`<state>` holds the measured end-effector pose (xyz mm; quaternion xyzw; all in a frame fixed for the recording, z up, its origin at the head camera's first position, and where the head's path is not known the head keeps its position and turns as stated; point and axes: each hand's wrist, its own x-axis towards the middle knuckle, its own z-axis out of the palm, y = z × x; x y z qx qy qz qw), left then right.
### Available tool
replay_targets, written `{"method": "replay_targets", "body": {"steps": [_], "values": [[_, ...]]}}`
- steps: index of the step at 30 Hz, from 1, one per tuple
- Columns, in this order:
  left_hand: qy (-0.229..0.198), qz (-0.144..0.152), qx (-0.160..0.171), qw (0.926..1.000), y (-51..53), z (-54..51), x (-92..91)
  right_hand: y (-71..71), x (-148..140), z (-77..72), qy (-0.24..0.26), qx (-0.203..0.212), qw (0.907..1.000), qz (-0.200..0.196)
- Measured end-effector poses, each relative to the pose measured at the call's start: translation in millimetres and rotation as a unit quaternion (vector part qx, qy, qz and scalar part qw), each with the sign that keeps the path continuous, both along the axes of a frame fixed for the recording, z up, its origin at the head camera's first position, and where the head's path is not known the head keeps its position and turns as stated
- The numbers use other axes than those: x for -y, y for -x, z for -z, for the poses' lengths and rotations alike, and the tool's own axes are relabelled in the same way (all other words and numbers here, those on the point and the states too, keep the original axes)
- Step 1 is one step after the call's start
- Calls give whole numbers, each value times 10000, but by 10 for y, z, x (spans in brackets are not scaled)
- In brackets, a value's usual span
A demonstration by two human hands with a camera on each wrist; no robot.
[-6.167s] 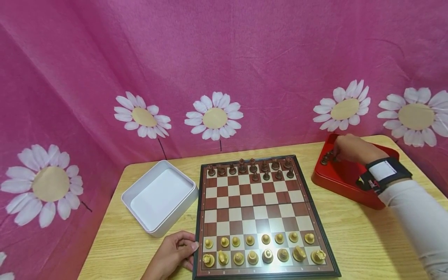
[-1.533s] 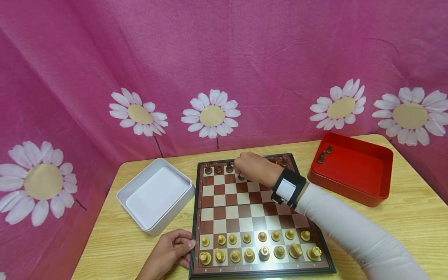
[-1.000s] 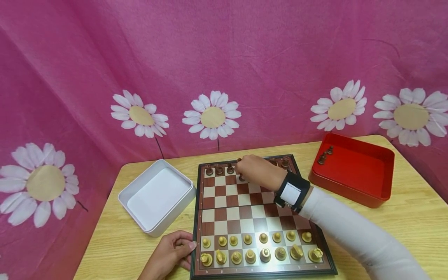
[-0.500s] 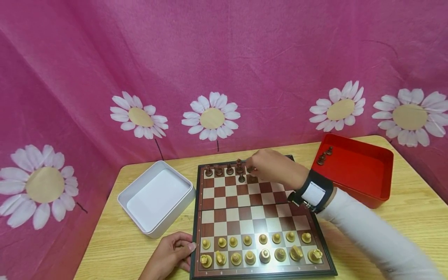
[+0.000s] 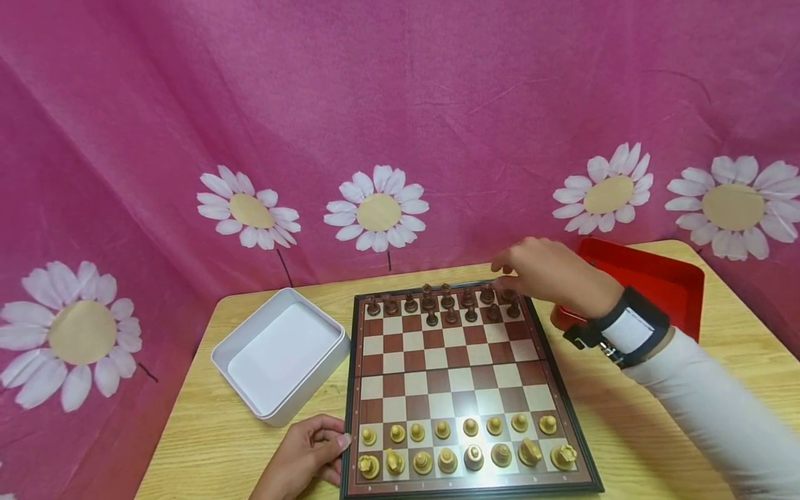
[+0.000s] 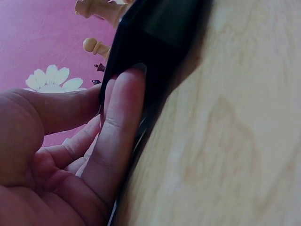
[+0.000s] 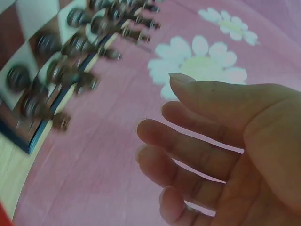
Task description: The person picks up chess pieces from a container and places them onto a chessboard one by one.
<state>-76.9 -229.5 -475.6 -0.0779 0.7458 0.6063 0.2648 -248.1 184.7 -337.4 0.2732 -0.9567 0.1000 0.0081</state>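
Note:
My left hand (image 5: 303, 455) grips the near left edge of the chessboard (image 5: 450, 380); in the left wrist view the thumb lies on the rim and the fingers are against its dark side. Light chess pieces (image 5: 447, 459) stand in two rows on the near side. Along the far side is a row of dark chess pieces (image 5: 428, 298), with several dark pawns (image 5: 432, 319) in front of it. My right hand (image 5: 550, 272) hangs over the board's far right corner, fingers loosely bent and holding nothing, as the right wrist view (image 7: 202, 155) shows.
A red box (image 5: 692, 278) stands right of the board, partly hidden behind the right hand and wrist. To the left is a white box (image 5: 312, 375) with nothing in it. A pink flowered cloth (image 5: 487, 139) hangs behind the wooden table (image 5: 187, 444).
The right hand has gone from the red box to the dark pawn row, then back right with nothing in it. Another dark pawn stands there. The left hand keeps its grip.

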Motion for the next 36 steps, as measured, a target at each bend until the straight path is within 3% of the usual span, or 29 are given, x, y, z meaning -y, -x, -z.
{"method": "replay_targets", "body": {"steps": [4, 12, 19, 26, 36], "values": [[-16, -15, 34, 10000, 2, 7, 1, 37, -224, -26, -38, -76, 9999, 132], [-16, -62, -17, 10000, 17, 12, 0, 111, -684, -45, -90, 176, 9987, 478], [-6, -100, -9, 9999, 3, 36, 6, 203, -1016, 65, -153, 19, 9982, 578], [-48, -60, -32, 10000, -3, 39, 6, 310, -1266, 174, -234, 304, 9966, 725], [-13, -58, -44, 10000, 5, 43, 11, 400, -1485, 339, -225, 391, 9952, 868]]}}
